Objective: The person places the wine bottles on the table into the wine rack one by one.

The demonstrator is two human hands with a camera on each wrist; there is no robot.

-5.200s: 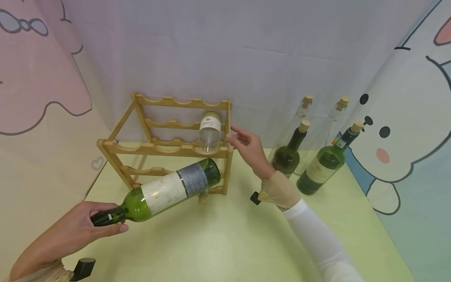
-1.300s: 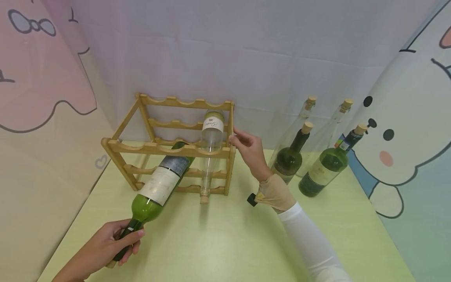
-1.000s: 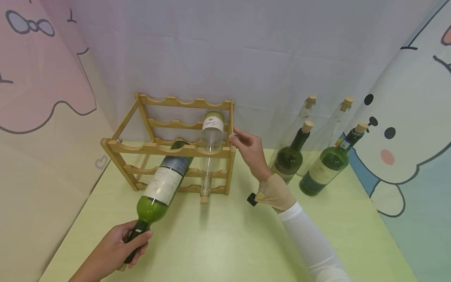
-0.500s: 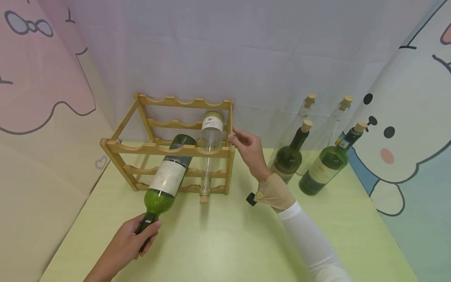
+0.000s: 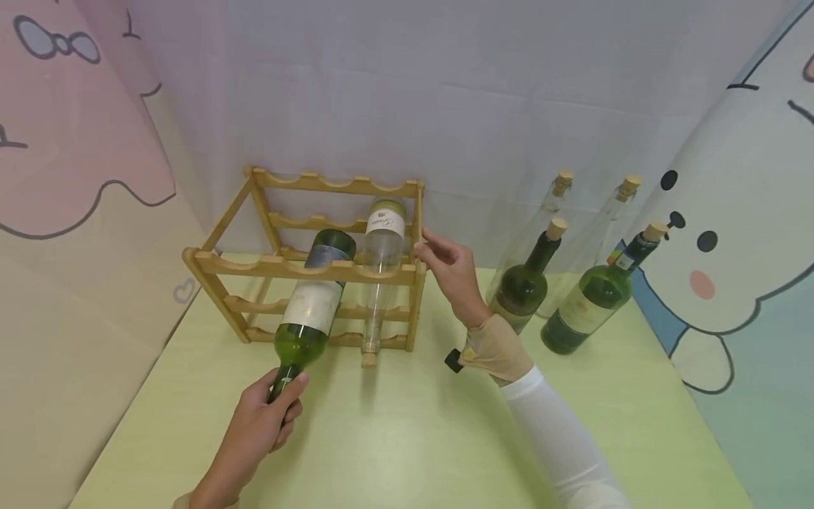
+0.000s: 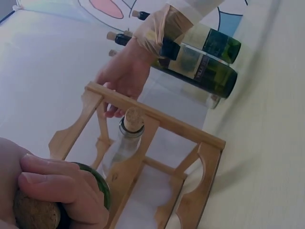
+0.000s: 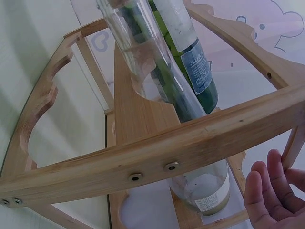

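Note:
My left hand (image 5: 254,417) grips the neck of a green wine bottle (image 5: 311,307); its cork (image 6: 35,212) pokes out of the fist in the left wrist view. The bottle slants base-first into the wooden wine rack (image 5: 273,267), passing under the upper front rail. Beside it, a clear bottle (image 5: 384,244) lies in the rack's right slot, its corked neck toward me. At the rack's right side, my right hand (image 5: 451,276) holds the frame between thumb and fingers. The right wrist view shows the green bottle's blue label (image 7: 196,67) next to the clear bottle.
Several corked bottles stand upright right of the rack, among them a dark green bottle (image 5: 521,286) and a green bottle with a pale label (image 5: 591,300). Clear bottles stand behind them. A white curtain (image 5: 477,127) hangs behind the pale yellow-green table (image 5: 394,438).
From across the rack's front, my left hand has swung the green bottle's base in under the upper rail, then moved rightward and forward, straightening it alongside the clear bottle. My right hand stays on the rack.

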